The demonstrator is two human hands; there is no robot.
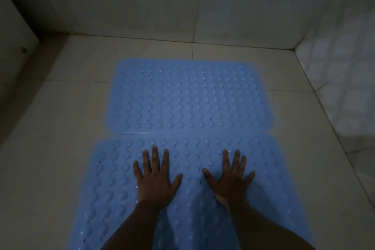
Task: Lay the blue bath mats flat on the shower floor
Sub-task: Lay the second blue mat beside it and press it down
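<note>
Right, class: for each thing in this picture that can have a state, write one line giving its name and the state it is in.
Far mat: lying flat on the floor, bumpy side up, its near edge meeting the near mat.
Near mat: spread on the floor, pressed by both hands.
Left hand: open, fingers spread, palm down on the near mat.
Right hand: open, fingers spread, palm down on the near mat.
Floor: tiled, partly covered by the mats.
</note>
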